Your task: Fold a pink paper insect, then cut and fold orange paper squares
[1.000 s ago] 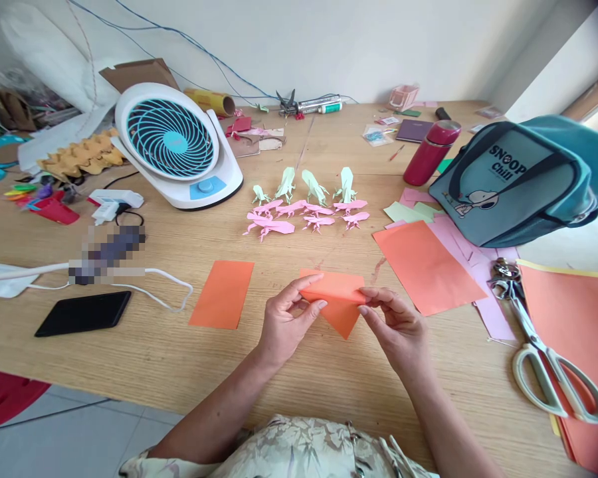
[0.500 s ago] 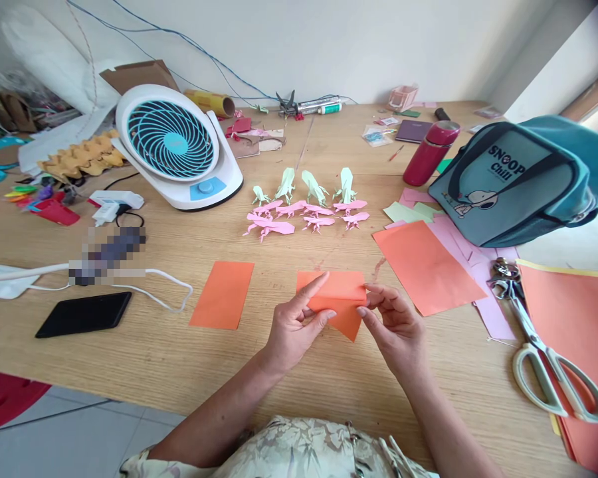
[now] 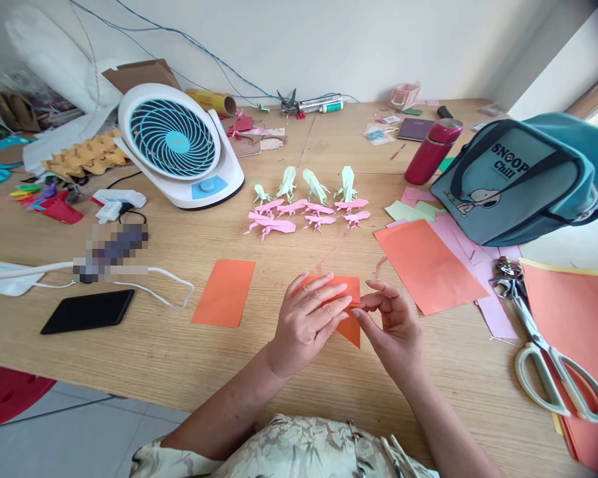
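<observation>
A folded sheet of orange paper lies under my hands near the table's front, one pointed flap toward me. My left hand rests flat over its left part, fingers stretched out and covering much of it. With thumb and forefinger, my right hand pinches the paper's right edge at the fold. A flat orange rectangle of paper lies to the left, and a larger orange sheet to the right. Beyond my hands stand several folded pink paper insects and green paper insects.
Scissors lie at the right on orange sheets. Behind them stand a teal bag and a red bottle. To the left are a black phone, a white cable and a fan.
My left hand has gone from gripping the paper's left side to lying flat across it. The paper now sits lower against the table; my right hand still pinches its right edge.
</observation>
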`<state>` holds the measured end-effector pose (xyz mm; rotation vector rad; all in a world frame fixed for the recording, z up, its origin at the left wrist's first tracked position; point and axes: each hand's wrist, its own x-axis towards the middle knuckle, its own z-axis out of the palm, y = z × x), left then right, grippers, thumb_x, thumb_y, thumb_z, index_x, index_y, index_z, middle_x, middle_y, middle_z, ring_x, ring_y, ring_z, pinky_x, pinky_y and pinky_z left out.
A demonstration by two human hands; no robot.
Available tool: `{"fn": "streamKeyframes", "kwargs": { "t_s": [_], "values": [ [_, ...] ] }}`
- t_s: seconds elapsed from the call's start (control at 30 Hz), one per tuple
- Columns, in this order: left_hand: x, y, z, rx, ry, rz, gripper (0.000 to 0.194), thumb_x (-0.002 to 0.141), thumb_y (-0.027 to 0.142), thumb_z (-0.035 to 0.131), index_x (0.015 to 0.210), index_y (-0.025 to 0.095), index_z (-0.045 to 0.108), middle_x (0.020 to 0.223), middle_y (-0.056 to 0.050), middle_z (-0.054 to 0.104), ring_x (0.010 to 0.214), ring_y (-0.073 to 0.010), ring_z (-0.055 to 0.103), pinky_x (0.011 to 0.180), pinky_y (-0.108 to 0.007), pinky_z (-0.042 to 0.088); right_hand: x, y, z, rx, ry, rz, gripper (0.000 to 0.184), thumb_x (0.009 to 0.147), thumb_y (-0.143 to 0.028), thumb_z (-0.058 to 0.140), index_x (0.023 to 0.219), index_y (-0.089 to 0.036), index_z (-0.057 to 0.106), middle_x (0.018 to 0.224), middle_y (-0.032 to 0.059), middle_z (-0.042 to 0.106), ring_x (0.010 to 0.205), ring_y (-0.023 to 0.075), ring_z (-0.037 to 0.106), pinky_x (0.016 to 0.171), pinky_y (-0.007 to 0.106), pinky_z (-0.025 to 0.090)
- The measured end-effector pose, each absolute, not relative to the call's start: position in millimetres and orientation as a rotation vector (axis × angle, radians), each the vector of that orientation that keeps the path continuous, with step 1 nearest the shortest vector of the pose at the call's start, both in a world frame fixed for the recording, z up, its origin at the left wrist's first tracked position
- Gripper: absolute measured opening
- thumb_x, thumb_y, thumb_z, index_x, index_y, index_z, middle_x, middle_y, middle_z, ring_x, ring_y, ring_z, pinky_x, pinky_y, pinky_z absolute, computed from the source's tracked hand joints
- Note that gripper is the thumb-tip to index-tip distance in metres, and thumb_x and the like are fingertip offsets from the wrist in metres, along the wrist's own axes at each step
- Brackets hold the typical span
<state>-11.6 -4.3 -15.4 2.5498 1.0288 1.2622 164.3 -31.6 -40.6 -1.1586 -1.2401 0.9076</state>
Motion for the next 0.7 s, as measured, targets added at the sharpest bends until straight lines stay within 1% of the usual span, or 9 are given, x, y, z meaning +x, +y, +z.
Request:
{"fn": "streamKeyframes", "kwargs": {
  "t_s": [0.1,0.17,0.27,0.37,0.5,0.7],
  "values": [
    [-7.7,-4.5,-15.0,2.476,1.058,1.271,0.023,0.092,0.016,0.062,0.114,0.022,0.067,0.116,-0.005,0.073,0.114,-0.0191,0.066,0.109,-0.042,0.039,164.3,-33.3,-40.3,-1.164,-1.284,0.851,0.040,0.086,-0.021,0.069,0.123,-0.031,0.054,0.086,-0.0009,0.066,0.082,0.0166,0.060,0.083,0.035,0.048],
    [-6.5,-4.3,-13.6,2.433,1.075,1.266,0.022,0.091,0.015,0.063,0.111,0.022,0.067,0.111,-0.004,0.075,0.104,-0.0172,0.069,0.105,-0.039,0.042,164.9,-34.1,-40.9,-1.168,-1.318,0.811,0.041,0.086,-0.020,0.069,0.123,-0.030,0.054,0.087,-0.0006,0.068,0.082,0.0168,0.061,0.085,0.037,0.049],
    [-5.6,-4.1,-11.6,2.387,1.087,1.252,0.019,0.090,0.015,0.065,0.107,0.021,0.068,0.102,-0.003,0.077,0.092,-0.0159,0.070,0.098,-0.037,0.045,165.5,-34.3,-41.4,-1.172,-1.351,0.768,0.039,0.086,-0.020,0.068,0.122,-0.029,0.055,0.087,0.0000,0.068,0.082,0.0176,0.063,0.089,0.040,0.049],
    [-4.9,-4.2,-11.4,2.334,1.079,1.253,0.015,0.090,0.017,0.065,0.103,0.022,0.070,0.097,-0.003,0.077,0.088,-0.0162,0.069,0.090,-0.035,0.047,165.2,-33.5,-41.1,-1.168,-1.346,0.746,0.038,0.087,-0.020,0.068,0.121,-0.029,0.055,0.089,0.0010,0.068,0.084,0.0181,0.063,0.088,0.041,0.050],
    [-3.8,-4.4,-13.4,2.240,1.087,1.244,0.013,0.090,0.017,0.065,0.101,0.022,0.072,0.093,-0.003,0.077,0.083,-0.0163,0.067,0.080,-0.033,0.047,164.6,-32.7,-41.2,-1.174,-1.339,0.714,0.034,0.086,-0.021,0.069,0.117,-0.028,0.057,0.090,0.0014,0.066,0.083,0.0179,0.063,0.085,0.040,0.052],
    [-1.7,-5.1,-15.4,2.115,1.069,1.246,0.010,0.089,0.020,0.067,0.098,0.022,0.073,0.088,-0.002,0.077,0.079,-0.0155,0.067,0.079,-0.032,0.048,164.4,-32.8,-41.5,-1.200,-1.325,0.710,0.031,0.085,-0.024,0.070,0.114,-0.028,0.059,0.090,0.0015,0.063,0.081,0.0172,0.062,0.085,0.039,0.053]
  ]
}}
